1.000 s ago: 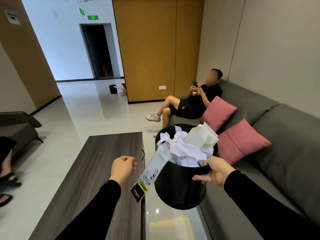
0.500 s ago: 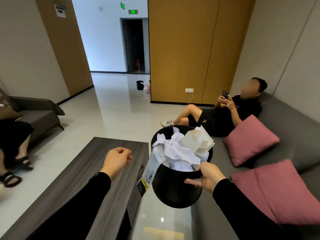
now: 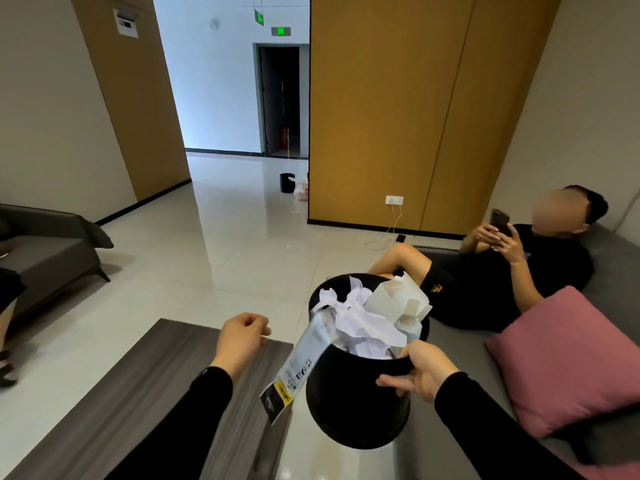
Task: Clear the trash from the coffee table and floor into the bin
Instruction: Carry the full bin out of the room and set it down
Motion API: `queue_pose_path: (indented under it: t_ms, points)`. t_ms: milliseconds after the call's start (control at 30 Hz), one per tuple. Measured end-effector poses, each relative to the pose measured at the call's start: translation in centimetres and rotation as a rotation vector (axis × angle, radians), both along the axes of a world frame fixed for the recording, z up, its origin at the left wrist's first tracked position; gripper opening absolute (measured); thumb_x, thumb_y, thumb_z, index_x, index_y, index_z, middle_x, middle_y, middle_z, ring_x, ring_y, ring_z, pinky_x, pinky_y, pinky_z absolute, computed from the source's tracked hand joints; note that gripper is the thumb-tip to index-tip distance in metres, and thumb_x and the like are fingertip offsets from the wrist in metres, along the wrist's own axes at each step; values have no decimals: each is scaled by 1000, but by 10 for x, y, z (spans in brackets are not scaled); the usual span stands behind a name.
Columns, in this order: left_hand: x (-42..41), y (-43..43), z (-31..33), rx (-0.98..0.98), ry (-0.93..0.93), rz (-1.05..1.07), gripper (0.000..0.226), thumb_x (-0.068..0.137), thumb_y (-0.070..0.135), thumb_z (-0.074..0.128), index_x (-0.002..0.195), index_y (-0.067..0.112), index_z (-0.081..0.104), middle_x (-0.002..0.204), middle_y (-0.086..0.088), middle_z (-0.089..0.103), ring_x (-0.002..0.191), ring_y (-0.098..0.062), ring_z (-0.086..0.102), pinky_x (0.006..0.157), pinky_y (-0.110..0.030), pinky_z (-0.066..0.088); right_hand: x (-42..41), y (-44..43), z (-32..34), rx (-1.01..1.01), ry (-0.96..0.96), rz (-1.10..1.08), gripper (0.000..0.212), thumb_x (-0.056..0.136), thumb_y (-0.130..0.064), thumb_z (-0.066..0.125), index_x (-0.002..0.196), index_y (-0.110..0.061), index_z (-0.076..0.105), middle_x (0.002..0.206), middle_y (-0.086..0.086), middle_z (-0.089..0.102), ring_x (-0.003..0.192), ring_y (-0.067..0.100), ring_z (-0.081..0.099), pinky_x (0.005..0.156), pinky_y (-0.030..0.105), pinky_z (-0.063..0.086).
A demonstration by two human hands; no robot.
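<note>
My right hand (image 3: 420, 370) grips the near rim of a black round bin (image 3: 353, 403) and holds it in the air, tilted, between the coffee table and the sofa. Crumpled white paper (image 3: 367, 317) fills the bin to the top, and a grey plastic package with a yellow label (image 3: 298, 368) hangs over its left rim. My left hand (image 3: 242, 339) hovers over the far end of the dark wood coffee table (image 3: 138, 403), fingers curled in a loose fist with nothing in it.
A person sits with a phone on the grey sofa (image 3: 616, 289) at right, beside a pink cushion (image 3: 568, 355). A grey armchair (image 3: 48, 251) stands at left. Another black bin (image 3: 286, 182) stands far down the glossy tiled floor (image 3: 225, 244).
The view has swung left and moved forward along the table; the seated person and cushion now lie further right. The bin stays in my right hand and my left hand stays closed.
</note>
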State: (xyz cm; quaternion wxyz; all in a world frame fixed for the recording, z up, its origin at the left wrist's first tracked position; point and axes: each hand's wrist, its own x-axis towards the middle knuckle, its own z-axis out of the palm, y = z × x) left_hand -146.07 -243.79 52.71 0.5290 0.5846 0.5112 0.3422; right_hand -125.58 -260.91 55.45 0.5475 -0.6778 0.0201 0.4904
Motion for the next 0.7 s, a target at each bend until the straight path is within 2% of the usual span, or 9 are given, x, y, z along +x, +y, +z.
queue_pose_path:
  t_ms: [100, 233, 300, 367, 433, 467, 567, 633, 700]
  points:
    - [50, 66, 6, -11, -37, -33, 17, 90, 11, 51, 77, 10, 63, 73, -8, 65, 61, -19, 55, 55, -26, 43, 36, 71, 9, 54, -2, -21, 30, 86, 13, 22, 108, -1, 38, 84, 19, 44, 85, 56, 56, 29, 38, 50]
    - [110, 149, 24, -30, -78, -32, 19, 89, 10, 50, 75, 11, 61, 72, -7, 62, 60, -17, 51, 55, -26, 41, 83, 155, 29, 102, 13, -15, 33, 87, 16, 22, 108, -4, 39, 83, 15, 44, 113, 58, 48, 31, 36, 51]
    - [136, 189, 27, -34, -83, -25, 19, 89, 10, 49, 74, 11, 61, 71, -6, 62, 61, -18, 51, 55, -26, 41, 118, 200, 26, 140, 26, -39, 36, 86, 16, 22, 111, -5, 38, 86, 16, 46, 118, 56, 47, 29, 36, 50]
    - [159, 224, 27, -44, -79, 0, 20, 88, 10, 49, 72, 11, 60, 69, -6, 61, 60, -18, 50, 55, -26, 41, 153, 245, 14, 115, 4, -30, 46, 85, 15, 24, 123, -7, 35, 106, 22, 49, 117, 56, 46, 29, 38, 50]
    - [185, 259, 23, -54, -81, 27, 20, 87, 8, 49, 70, 11, 59, 68, -5, 60, 58, -18, 49, 53, -25, 40, 184, 287, 1, 74, -24, -19, 59, 83, 14, 26, 136, -12, 31, 134, 26, 39, 115, 58, 47, 32, 39, 51]
    - [199, 277, 20, -55, -85, 42, 21, 87, 8, 49, 69, 12, 59, 67, -5, 60, 57, -17, 48, 52, -25, 40, 198, 308, -1, 65, -20, 8, 55, 84, 14, 26, 135, -9, 31, 134, 28, 38, 114, 59, 47, 32, 38, 51]
    - [237, 328, 14, -58, -78, 91, 21, 87, 9, 49, 69, 12, 59, 68, -5, 60, 57, -17, 49, 53, -25, 40, 234, 366, 0, 49, -27, 94, 42, 90, 10, 23, 129, -4, 34, 96, 25, 49, 117, 58, 47, 46, 38, 56]
    - [264, 364, 13, -58, -80, 135, 21, 87, 9, 49, 69, 12, 58, 68, -6, 60, 57, -17, 48, 54, -26, 40, 260, 405, 5, 56, -12, 150, 32, 90, 9, 23, 118, -3, 33, 82, 19, 46, 116, 58, 48, 35, 34, 52]
    - [282, 397, 15, -52, -65, 185, 19, 88, 10, 49, 72, 11, 59, 70, -6, 60, 58, -17, 49, 55, -27, 41, 286, 445, 8, 54, -1, 212, 27, 89, 9, 24, 112, -1, 33, 81, 18, 46, 113, 57, 50, 27, 33, 47]
